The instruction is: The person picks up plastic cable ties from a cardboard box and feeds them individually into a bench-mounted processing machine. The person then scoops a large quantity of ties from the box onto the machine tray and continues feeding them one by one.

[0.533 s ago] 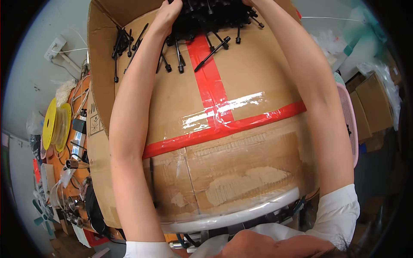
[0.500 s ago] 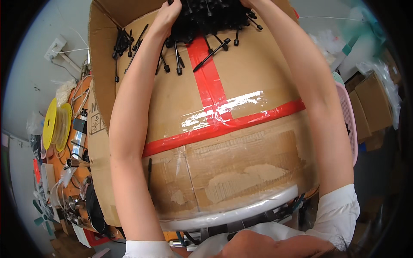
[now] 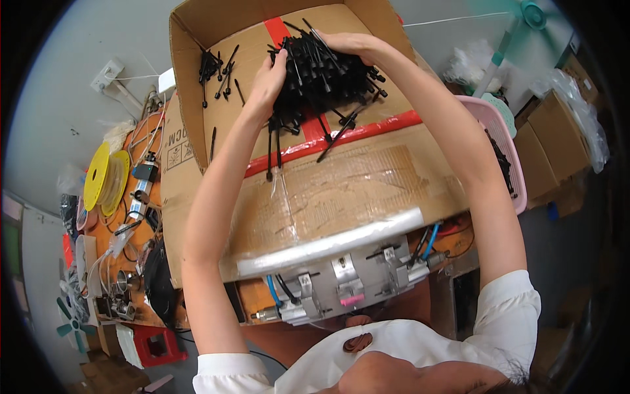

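Observation:
A thick heap of slim black plastic rods with knobbed ends [image 3: 321,75] lies on a cardboard box [image 3: 341,190], over its red tape. My left hand [image 3: 270,80] presses against the heap's left side, thumb up and fingers partly hidden behind the rods. At the far right of the heap, my right hand [image 3: 346,43] curls around it, its fingertips partly hidden too. Between them the hands hold the rods together. Several loose rods stick out toward me, one lying slanted across the red tape [image 3: 387,126].
A smaller cluster of black rods [image 3: 210,65] lies at the box's left. A pink basket [image 3: 508,141] with black pieces stands right. In front is a metal fixture [image 3: 341,289] with blue tubes. A yellow spool [image 3: 98,174] and cables crowd the orange bench at left; a green fan [image 3: 531,16] stands far right.
Both hands have drawn the heap of rods toward me, close to the red cross tape. The view has shifted, and the metal fixture at the front now shows.

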Available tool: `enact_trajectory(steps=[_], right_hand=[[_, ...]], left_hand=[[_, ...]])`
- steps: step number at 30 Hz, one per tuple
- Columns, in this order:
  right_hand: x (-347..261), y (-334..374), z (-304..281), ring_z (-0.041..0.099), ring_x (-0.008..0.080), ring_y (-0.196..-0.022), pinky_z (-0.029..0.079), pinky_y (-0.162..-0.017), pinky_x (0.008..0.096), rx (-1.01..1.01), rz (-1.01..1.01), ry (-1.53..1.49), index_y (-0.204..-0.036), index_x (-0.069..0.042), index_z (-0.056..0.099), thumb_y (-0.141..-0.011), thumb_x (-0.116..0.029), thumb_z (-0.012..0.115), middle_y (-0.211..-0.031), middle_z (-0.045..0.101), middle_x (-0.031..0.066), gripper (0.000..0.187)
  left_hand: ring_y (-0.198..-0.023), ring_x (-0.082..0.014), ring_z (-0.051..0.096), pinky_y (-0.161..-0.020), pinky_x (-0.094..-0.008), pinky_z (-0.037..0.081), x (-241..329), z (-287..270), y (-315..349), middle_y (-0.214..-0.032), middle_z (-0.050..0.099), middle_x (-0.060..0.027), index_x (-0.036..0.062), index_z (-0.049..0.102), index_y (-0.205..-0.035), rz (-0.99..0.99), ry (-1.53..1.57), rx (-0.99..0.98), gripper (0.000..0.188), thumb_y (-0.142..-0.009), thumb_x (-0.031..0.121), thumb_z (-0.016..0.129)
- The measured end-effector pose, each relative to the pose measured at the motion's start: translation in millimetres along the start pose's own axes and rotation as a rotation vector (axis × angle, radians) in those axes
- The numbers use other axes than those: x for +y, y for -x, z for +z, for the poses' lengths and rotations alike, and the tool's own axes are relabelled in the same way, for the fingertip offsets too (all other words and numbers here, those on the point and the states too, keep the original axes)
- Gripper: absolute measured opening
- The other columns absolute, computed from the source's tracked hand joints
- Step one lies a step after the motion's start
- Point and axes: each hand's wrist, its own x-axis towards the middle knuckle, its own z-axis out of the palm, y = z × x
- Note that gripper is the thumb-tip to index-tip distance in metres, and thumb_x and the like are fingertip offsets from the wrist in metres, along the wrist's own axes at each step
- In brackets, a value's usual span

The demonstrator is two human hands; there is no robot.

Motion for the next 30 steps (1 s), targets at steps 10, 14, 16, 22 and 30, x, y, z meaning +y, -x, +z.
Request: enact_trajectory(steps=[10, 14, 16, 22, 30], right_hand=[[23.7, 66.2, 34.1, 0.042, 0.0279, -0.131, 0.036, -0.106, 0.0416, 0.032, 0.077, 0.012, -0.146, -0.017, 0.033, -0.097, -0.059, 0.016, -0.143, 0.041, 0.0153, 0.067], [16.1, 96.8, 34.5, 0.029, 0.0308, -0.139, 0.027, -0.110, 0.0462, -0.045, 0.062, 0.016, -0.150, -0.021, 0.022, -0.095, -0.065, 0.017, -0.151, 0.029, 0.0142, 0.070], [17.3, 105.6, 38.7, 0.024, 0.0320, -0.140, 0.024, -0.110, 0.0505, 0.024, 0.051, 0.005, -0.150, -0.022, 0.020, -0.093, -0.068, 0.019, -0.153, 0.024, 0.0136, 0.074], [28.2, 128.0, 21.8, 0.009, 0.0362, -0.144, 0.017, -0.106, 0.0660, 0.106, 0.085, -0.046, -0.151, -0.023, 0.015, -0.088, -0.074, 0.024, -0.157, 0.010, 0.0120, 0.082], [77.8, 155.6, 35.5, 0.012, 0.0342, -0.144, 0.018, -0.114, 0.0340, 0.561, -0.210, 0.263, -0.148, -0.018, 0.028, -0.100, -0.050, 0.027, -0.151, 0.028, 0.0175, 0.058]], left_hand=[[-0.106, -0.0303, 0.059, -0.094, -0.0377, 0.043, -10.7, 30.4, 84.1, -0.113, 0.063, -0.0202, 0.0032, 0.053, -0.128, 0.132, -0.018, 0.157, 0.053, -0.093, 0.043, 0.047], [-0.119, -0.0376, 0.047, -0.103, -0.0445, 0.034, -20.7, 32.0, 93.7, -0.125, 0.052, -0.0276, 0.0107, 0.047, -0.136, 0.133, -0.156, 0.194, 0.057, -0.093, 0.048, 0.046], [-0.128, -0.0421, 0.037, -0.108, -0.0468, 0.027, -21.2, 25.4, 97.1, -0.134, 0.043, -0.0302, 0.0105, 0.037, -0.143, 0.127, -0.233, 0.124, 0.067, -0.092, 0.055, 0.043], [-0.140, -0.0435, 0.015, -0.115, -0.0455, 0.011, -27.8, 4.9, 97.8, -0.149, 0.025, -0.0282, 0.0058, 0.013, -0.150, 0.039, -0.362, 0.067, 0.085, -0.091, 0.065, 0.031], [-0.141, -0.0411, 0.014, -0.115, -0.0438, 0.008, -31.5, -6.9, 98.3, -0.150, 0.024, -0.0254, 0.0017, 0.012, -0.149, 0.070, -0.390, 0.126, 0.079, -0.096, 0.059, 0.024]])
